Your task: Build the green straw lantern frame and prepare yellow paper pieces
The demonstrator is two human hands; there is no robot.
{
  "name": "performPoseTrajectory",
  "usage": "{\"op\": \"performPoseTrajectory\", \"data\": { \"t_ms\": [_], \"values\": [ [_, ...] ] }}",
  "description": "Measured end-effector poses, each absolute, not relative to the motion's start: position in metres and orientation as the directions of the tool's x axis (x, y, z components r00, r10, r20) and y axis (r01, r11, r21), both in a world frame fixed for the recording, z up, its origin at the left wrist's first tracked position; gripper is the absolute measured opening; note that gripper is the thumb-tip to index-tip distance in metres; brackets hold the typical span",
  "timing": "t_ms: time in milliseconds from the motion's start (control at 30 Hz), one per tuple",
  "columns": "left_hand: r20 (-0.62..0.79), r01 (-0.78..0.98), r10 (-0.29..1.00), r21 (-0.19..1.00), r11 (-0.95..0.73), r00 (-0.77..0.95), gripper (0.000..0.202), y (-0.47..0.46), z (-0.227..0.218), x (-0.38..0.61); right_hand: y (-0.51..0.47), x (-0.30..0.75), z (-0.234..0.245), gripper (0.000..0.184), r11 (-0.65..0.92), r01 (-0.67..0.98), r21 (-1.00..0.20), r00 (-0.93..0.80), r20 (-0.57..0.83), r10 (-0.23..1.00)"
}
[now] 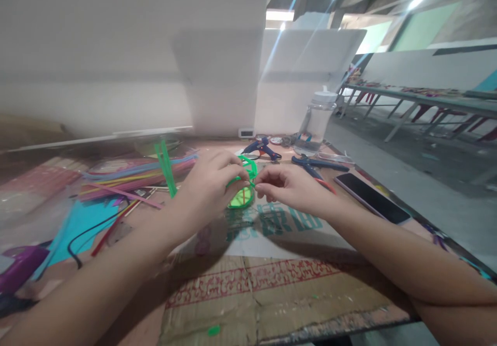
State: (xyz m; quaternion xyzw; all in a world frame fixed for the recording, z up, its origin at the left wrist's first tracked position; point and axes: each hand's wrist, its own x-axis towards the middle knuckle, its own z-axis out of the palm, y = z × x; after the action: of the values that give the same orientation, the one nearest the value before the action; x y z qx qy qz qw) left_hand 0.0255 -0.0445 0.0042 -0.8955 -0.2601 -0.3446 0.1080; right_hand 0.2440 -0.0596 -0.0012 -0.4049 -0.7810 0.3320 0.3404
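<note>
A bright green craft piece (241, 200), made of round strip-like outlines with a paler green inside and thin orange lines, is between my hands above the cardboard. My left hand (217, 178) is closed, with thumb and fingers pinching the piece from the left and hiding part of it. On the other side, the thumb and forefinger of my right hand (285, 185) are pressed together beside the piece's right edge. Whatever sits in that pinch is too small to name. Beneath both hands lies a printed cardboard sheet (248, 304) with red patterning.
Behind the hands are a blue glue gun (261, 148) and a water bottle (315, 121). Pliers (310, 166) and a phone (373, 197) lie right. On the left are coloured stick bundles (135, 174), upright green strips (166, 170), a blue sheet (85, 229) and a purple tool (25, 268).
</note>
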Motion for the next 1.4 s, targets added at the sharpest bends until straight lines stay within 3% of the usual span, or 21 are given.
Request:
{"op": "performPoseTrajectory", "data": {
  "t_ms": [133,367,600,1033,1400],
  "values": [
    [0.660,0.559,0.431,0.020,-0.829,0.615,0.017,-0.046,0.009,0.022,-0.058,0.243,-0.002,0.011,0.421,0.397,-0.816,-0.422,0.245,0.873],
    [0.618,0.639,0.561,0.120,-0.760,0.551,0.039,-0.043,0.026,0.009,-0.049,0.242,-0.010,0.016,0.297,0.219,-0.929,-0.354,0.207,0.912],
    [0.573,0.613,0.596,0.195,-0.766,0.563,0.018,-0.026,0.013,0.005,-0.047,0.233,-0.024,0.014,0.177,0.201,-0.964,-0.344,0.100,0.934],
    [0.498,0.610,0.605,0.176,-0.772,0.622,0.028,-0.014,-0.004,0.014,-0.051,0.212,-0.040,0.022,0.061,0.084,-0.995,-0.249,0.039,0.968],
    [0.504,0.571,0.644,0.316,-0.758,0.576,0.034,-0.007,-0.012,0.015,-0.050,0.209,-0.048,0.026,0.016,0.031,-0.999,-0.266,0.007,0.964]
  ]
}}
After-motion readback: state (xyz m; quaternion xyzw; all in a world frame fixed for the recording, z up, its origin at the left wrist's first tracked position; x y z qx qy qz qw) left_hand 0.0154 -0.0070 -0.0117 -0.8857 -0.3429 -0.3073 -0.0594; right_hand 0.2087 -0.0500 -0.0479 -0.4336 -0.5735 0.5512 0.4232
